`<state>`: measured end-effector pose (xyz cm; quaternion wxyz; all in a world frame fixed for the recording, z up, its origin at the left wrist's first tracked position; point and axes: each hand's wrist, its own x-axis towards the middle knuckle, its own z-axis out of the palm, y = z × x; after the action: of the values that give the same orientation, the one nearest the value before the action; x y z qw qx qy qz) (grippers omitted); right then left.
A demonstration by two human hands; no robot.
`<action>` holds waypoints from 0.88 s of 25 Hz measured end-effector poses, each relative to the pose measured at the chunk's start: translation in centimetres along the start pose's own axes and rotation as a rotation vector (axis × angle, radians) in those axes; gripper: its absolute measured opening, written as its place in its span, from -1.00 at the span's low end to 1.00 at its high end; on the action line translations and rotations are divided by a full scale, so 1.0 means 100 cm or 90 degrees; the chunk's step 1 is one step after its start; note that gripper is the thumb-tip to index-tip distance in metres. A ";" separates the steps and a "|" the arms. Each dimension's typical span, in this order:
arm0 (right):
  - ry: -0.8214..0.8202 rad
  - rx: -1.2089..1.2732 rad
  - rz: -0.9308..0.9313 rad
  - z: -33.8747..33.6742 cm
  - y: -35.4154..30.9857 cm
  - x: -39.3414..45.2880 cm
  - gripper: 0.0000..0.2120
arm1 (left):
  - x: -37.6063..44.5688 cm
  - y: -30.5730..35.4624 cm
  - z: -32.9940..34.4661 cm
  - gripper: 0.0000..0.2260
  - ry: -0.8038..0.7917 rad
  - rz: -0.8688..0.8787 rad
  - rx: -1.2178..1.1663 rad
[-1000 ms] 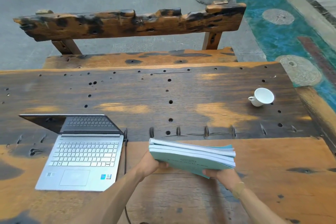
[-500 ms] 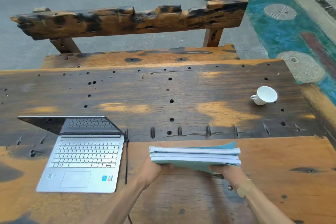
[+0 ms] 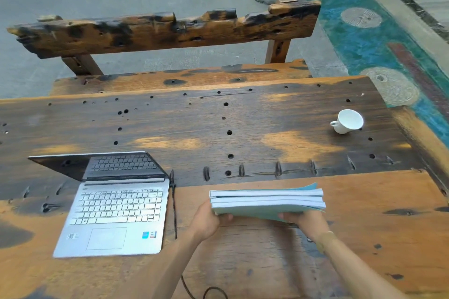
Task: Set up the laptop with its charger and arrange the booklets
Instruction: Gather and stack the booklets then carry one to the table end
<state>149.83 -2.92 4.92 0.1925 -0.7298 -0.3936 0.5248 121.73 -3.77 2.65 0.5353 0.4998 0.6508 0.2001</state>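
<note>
1. Head view, lower centre of the frame: stack of teal-covered paper booklets (image 3: 266,201), gripped at its near corners by left hand (image 3: 209,222) and right hand (image 3: 306,222), fingers curled under the stack.
2. Left of frame: open silver laptop (image 3: 114,211) on the worn wooden table (image 3: 364,238), black charger cable (image 3: 173,211) along its right side.
3. Advice: square the edges, lower flat, clear of cable and white ceramic cup (image 3: 347,121) at right.

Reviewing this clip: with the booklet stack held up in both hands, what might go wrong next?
1. The stack of teal-covered booklets is gripped only at its near edge by the left hand and right hand; loose pages could splay or slip.
2. The black charger cable runs beside the open silver laptop, close to the left forearm; a snag could tug it.
</note>
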 end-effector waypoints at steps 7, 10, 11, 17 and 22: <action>0.152 -0.061 -0.010 0.019 -0.016 -0.024 -0.68 | 0.005 0.011 0.000 -0.57 0.012 -0.027 -0.091; 0.143 -0.122 0.028 0.015 -0.021 -0.034 -0.74 | 0.004 0.015 -0.005 -0.59 -0.038 -0.051 -0.112; 0.125 -0.146 0.032 0.011 -0.021 -0.036 -0.75 | 0.000 0.018 -0.006 -0.60 -0.060 -0.056 -0.129; 0.001 -0.088 0.033 -0.004 -0.014 -0.051 -0.77 | -0.030 0.034 -0.005 -0.69 -0.024 -0.077 -0.129; -0.087 -0.033 0.009 -0.012 -0.006 -0.060 -0.92 | -0.068 0.046 0.010 -0.89 0.032 -0.154 -0.131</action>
<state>149.84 -7.03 9.51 0.1429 -0.6996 -0.4141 0.5646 124.11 -7.99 9.32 0.5872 0.3550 0.6958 0.2123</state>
